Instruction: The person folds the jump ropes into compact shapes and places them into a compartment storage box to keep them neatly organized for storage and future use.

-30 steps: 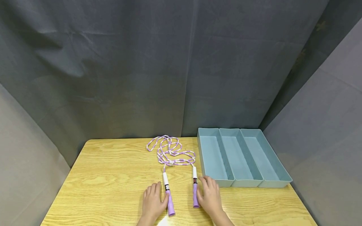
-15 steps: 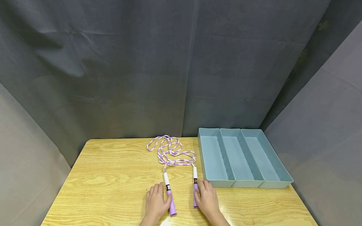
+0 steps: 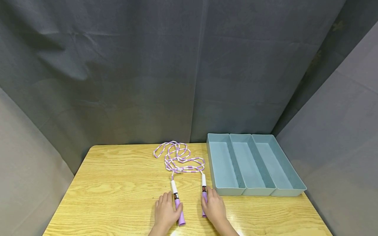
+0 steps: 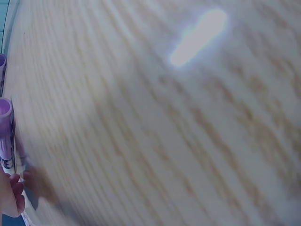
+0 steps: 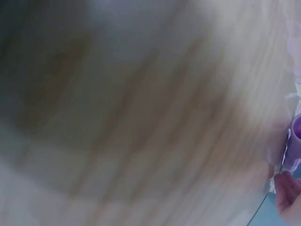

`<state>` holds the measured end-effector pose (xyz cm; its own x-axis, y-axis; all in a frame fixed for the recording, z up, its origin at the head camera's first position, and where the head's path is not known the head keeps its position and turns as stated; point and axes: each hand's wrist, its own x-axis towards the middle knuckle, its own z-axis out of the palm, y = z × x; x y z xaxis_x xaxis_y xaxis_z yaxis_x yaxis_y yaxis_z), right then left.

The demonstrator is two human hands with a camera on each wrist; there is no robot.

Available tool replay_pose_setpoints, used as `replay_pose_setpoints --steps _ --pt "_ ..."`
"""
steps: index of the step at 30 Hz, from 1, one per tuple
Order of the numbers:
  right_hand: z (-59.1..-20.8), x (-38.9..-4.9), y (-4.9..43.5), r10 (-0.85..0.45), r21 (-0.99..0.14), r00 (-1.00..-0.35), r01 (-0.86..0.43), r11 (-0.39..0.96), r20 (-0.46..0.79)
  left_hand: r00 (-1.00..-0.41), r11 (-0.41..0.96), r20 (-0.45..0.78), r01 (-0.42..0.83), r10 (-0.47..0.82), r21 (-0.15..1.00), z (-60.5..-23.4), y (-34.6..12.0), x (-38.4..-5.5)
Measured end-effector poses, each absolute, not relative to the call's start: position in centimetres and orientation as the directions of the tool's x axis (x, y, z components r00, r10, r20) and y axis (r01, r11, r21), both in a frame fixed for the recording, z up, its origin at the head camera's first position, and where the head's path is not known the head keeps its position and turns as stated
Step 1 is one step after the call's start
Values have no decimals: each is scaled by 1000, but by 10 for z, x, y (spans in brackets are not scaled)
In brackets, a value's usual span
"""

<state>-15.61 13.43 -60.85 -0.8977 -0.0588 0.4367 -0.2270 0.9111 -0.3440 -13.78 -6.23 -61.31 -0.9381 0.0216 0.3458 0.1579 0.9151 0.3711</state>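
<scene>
A jump rope of purple and white beads (image 3: pixel 189 171) lies in loose loops towards the back of the wooden table. Its two handles, white at the top and purple below, point towards the person. My left hand (image 3: pixel 166 211) grips the left handle (image 3: pixel 174 187), thumb across its purple part and fingers on its left side. Around the purple part of the right handle (image 3: pixel 203 179), my right hand (image 3: pixel 215 209) has its thumb on the left and fingers on the right. The wrist views catch only the purple handle ends (image 4: pixel 5 123) and some fingertips (image 5: pixel 284 190) at their edges.
A blue-grey tray (image 3: pixel 258 191) with three long compartments stands on the right side of the table (image 3: pixel 118 186), close to the right handle. Dark grey cloth (image 3: pixel 141 82) hangs behind the table, and lighter panels (image 3: pixel 339 141) flank it.
My right hand has moved left onto the right handle, its thumb now over the purple part. My left hand has shifted slightly right, its thumb further across the left handle. The rope loops stay put.
</scene>
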Motion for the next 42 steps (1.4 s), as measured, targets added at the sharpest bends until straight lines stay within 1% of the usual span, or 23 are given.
replay_pose_setpoints --steps 5,9,18,24,28,34,42 --pt "-608 -159 130 -20 -391 -927 -177 903 373 -948 927 318 135 18 350 -613 -60 -139" --pt "-607 -161 128 -2 -398 -950 -132 908 312 -948 933 317 129 17 335 -613 -60 -139" --pt "-606 -168 124 29 -391 -977 -57 918 212 -946 935 324 134 22 327 -615 -60 -139" --pt "-606 -171 121 18 -338 -984 -44 940 178 -948 938 318 129 22 321 -615 -59 -139" --pt "-606 -171 120 16 -302 -983 -40 952 181 -952 941 306 121 20 315 -615 -59 -140" --pt "-604 -171 118 1 -264 -974 -60 963 225 -957 946 290 104 11 306 -614 -59 -139" --pt "-602 -170 118 -20 -251 -972 -80 965 233 -966 952 258 84 6 293 -613 -60 -139"
